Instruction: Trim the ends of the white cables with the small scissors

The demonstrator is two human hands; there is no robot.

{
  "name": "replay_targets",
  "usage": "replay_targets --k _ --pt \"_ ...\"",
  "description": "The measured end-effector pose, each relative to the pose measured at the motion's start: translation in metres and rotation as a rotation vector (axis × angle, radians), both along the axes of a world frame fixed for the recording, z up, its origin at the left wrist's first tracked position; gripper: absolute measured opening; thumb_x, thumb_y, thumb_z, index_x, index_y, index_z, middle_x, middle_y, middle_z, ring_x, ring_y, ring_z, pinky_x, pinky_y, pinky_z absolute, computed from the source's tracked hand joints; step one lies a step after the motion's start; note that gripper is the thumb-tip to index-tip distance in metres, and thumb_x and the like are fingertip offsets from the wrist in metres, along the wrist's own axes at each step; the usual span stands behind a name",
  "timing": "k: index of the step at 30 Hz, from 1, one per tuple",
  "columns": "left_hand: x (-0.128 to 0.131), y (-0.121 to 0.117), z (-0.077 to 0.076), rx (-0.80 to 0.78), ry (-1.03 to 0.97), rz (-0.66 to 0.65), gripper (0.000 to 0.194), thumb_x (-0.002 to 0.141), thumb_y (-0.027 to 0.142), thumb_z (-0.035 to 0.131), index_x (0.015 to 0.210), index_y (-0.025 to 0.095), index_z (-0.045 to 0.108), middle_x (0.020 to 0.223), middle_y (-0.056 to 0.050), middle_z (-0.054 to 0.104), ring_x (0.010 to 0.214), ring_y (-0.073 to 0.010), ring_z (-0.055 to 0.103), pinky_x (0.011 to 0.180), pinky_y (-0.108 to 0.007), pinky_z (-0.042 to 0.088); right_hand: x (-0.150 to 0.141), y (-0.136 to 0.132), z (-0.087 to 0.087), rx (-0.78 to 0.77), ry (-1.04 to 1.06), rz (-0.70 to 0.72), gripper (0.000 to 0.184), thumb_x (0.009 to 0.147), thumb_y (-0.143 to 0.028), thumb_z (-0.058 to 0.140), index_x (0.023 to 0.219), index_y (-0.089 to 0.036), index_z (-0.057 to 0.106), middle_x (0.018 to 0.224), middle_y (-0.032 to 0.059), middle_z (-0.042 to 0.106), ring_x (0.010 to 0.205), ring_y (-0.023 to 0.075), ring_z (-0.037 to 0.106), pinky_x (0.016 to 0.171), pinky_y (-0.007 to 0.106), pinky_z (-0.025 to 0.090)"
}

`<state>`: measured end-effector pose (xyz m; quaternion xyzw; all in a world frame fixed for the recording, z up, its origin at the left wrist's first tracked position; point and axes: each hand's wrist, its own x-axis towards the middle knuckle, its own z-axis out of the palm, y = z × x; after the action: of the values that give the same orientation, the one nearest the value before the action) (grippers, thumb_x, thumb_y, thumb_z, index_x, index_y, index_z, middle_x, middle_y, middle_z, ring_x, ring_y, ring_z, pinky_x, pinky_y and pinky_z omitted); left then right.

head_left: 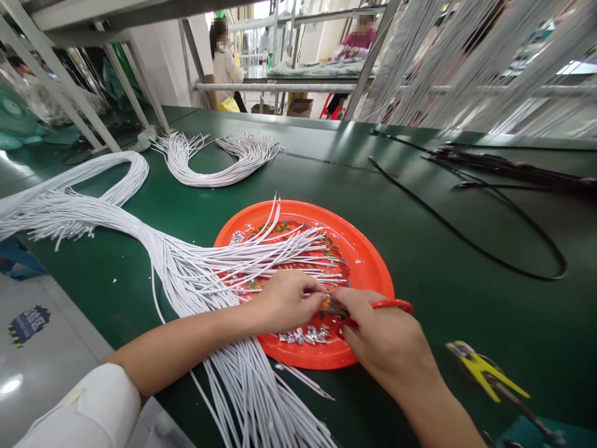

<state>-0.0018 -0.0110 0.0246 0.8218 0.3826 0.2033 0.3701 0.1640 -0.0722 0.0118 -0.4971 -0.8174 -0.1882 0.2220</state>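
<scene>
Over a red tray (373, 261), my left hand (289, 302) pinches the end of a white cable, its fingers pressed together. My right hand (387, 339) grips red-handled scissors (396, 304), and its fingertips meet those of the left at the cable end. The scissor blades are mostly hidden by the fingers. A thick bundle of white cables (172, 261) fans across the tray from the left, and more strands run below my left forearm. Small silvery foil scraps (308, 336) lie in the tray near my hands.
Yellow-handled pliers (485, 370) lie at the right on the green table (443, 249). Black cables (513, 211) stretch over the right back. Another white cable bundle (209, 177) curves behind the tray. Metal racks (280, 87) and people stand beyond.
</scene>
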Motion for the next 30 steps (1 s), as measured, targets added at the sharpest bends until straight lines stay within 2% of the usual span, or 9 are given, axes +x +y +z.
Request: replay_targets --k 3,5,8,13,16,19,23,26,30 --pt "-0.001 -0.001 -0.002 0.079 0.053 -0.050 0.018 0.077 0.014 0.047 0.075 0.015 0.065 0.071 -0.002 0.062 0.066 -0.0122 0.055 0.062 -0.022 0.041 -0.003 -0.001 0.000 0.006 -0.058 -0.058 0.025 0.067 -0.010 0.043 0.084 -0.016 0.060 0.057 0.0045 0.059 0.044 0.0161 0.051 0.046 0.025 0.032" --pt "-0.001 -0.003 -0.004 0.167 0.090 -0.085 0.019 0.080 0.014 0.046 0.080 0.016 0.065 0.075 -0.003 0.062 0.070 -0.0132 0.055 0.065 -0.023 0.042 -0.005 -0.001 0.002 -0.045 0.002 -0.092 0.024 0.064 -0.011 0.043 0.081 -0.017 0.058 0.051 0.0023 0.056 0.043 0.0161 0.051 0.044 0.025 0.031" --pt "-0.002 -0.005 -0.008 0.291 0.145 -0.156 0.022 0.084 0.017 0.043 0.086 0.017 0.065 0.076 -0.004 0.059 0.072 -0.0139 0.054 0.065 -0.024 0.042 -0.005 -0.001 0.007 -0.250 0.212 -0.142 0.021 0.063 -0.012 0.041 0.076 -0.020 0.054 0.049 -0.0004 0.056 0.042 0.0151 0.051 0.042 0.023 0.032" --pt "-0.003 -0.004 -0.008 0.396 0.178 -0.284 0.023 0.083 0.012 0.043 0.089 0.016 0.065 0.079 -0.004 0.060 0.073 -0.0132 0.053 0.066 -0.023 0.041 -0.001 -0.001 0.013 -0.682 0.635 -0.203 0.006 0.069 -0.017 0.045 0.068 -0.023 0.045 0.058 -0.0023 0.056 0.049 0.0123 0.050 0.046 0.022 0.037" --pt "-0.004 -0.002 -0.006 0.452 0.134 -0.327 0.024 0.082 0.009 0.042 0.088 0.015 0.064 0.080 -0.004 0.061 0.072 -0.0130 0.054 0.066 -0.023 0.041 0.002 0.001 0.015 -0.821 0.909 -0.181 0.013 0.069 -0.025 0.056 0.065 -0.022 0.044 0.060 -0.0031 0.051 0.056 0.0119 0.048 0.051 0.021 0.040" --pt "-0.004 -0.001 -0.005 0.454 0.020 -0.319 0.023 0.083 0.011 0.042 0.090 0.015 0.064 0.083 -0.005 0.063 0.074 -0.0124 0.055 0.066 -0.022 0.043 0.002 0.003 0.019 -0.930 1.203 -0.177 0.030 0.059 -0.034 0.070 0.062 -0.020 0.043 0.057 -0.0050 0.045 0.053 0.0100 0.043 0.048 0.021 0.039" --pt "-0.003 -0.002 -0.004 0.385 -0.091 -0.277 0.023 0.084 0.015 0.042 0.090 0.016 0.065 0.084 -0.005 0.064 0.075 -0.0113 0.057 0.069 -0.021 0.045 0.000 0.004 0.024 -1.057 1.540 -0.196 0.041 0.048 -0.032 0.078 0.064 -0.019 0.043 0.056 -0.0055 0.048 0.046 0.0072 0.041 0.043 0.020 0.035" --pt "-0.003 -0.003 -0.001 0.362 -0.157 -0.241 0.024 0.086 0.016 0.040 0.089 0.015 0.064 0.084 -0.006 0.065 0.077 -0.0118 0.058 0.070 -0.023 0.047 -0.003 0.004 0.022 -1.112 1.728 -0.164 0.043 0.047 -0.027 0.080 0.066 -0.020 0.042 0.054 -0.0063 0.048 0.045 0.0070 0.042 0.043 0.020 0.036" --pt "-0.004 -0.006 0.001 0.352 -0.192 -0.152 0.025 0.088 0.021 0.039 0.089 0.014 0.064 0.077 -0.005 0.063 0.072 -0.0114 0.056 0.068 -0.023 0.047 -0.010 0.003 0.014 -1.149 1.966 -0.062 0.041 0.053 -0.023 0.077 0.071 -0.021 0.041 0.053 -0.0073 0.048 0.043 0.0053 0.040 0.043 0.019 0.037"
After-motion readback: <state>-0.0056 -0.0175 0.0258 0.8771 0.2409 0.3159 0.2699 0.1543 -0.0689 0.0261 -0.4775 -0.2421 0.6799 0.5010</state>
